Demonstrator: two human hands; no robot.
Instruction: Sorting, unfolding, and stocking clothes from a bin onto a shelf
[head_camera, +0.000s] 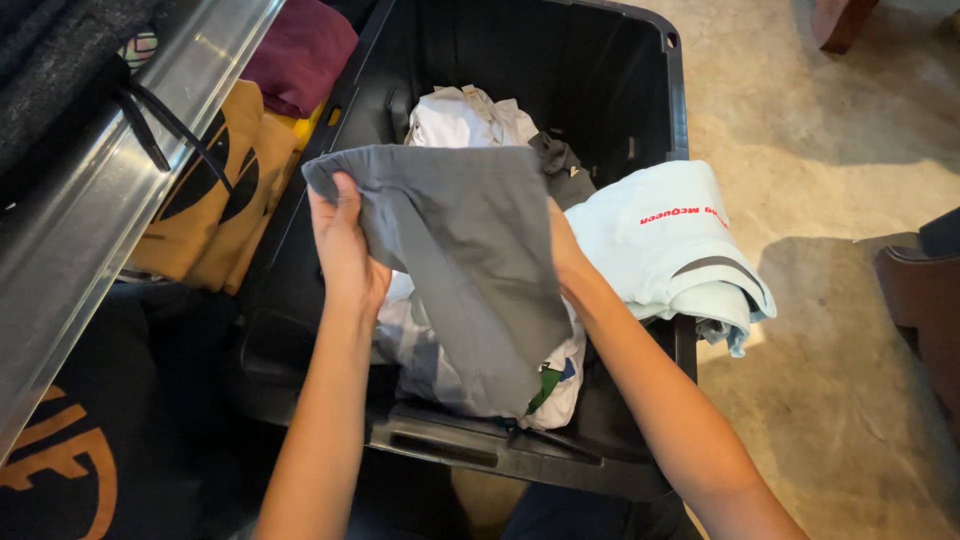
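Observation:
A grey garment (465, 255) hangs spread over a black plastic bin (640, 90). My left hand (345, 245) grips its upper left corner with the thumb on top. My right hand (565, 250) holds the garment's right edge, its fingers hidden behind the cloth. Under the grey garment lie white clothes (465, 118) and a dark piece (560, 165) inside the bin. A pale blue garment with red print (670, 235) is draped over the bin's right rim.
Folded mustard (215, 195) and maroon (300, 50) clothes are stacked left of the bin. A metal rail (110, 190) runs along the left. Dark wooden furniture (925, 300) stands on the concrete floor at right.

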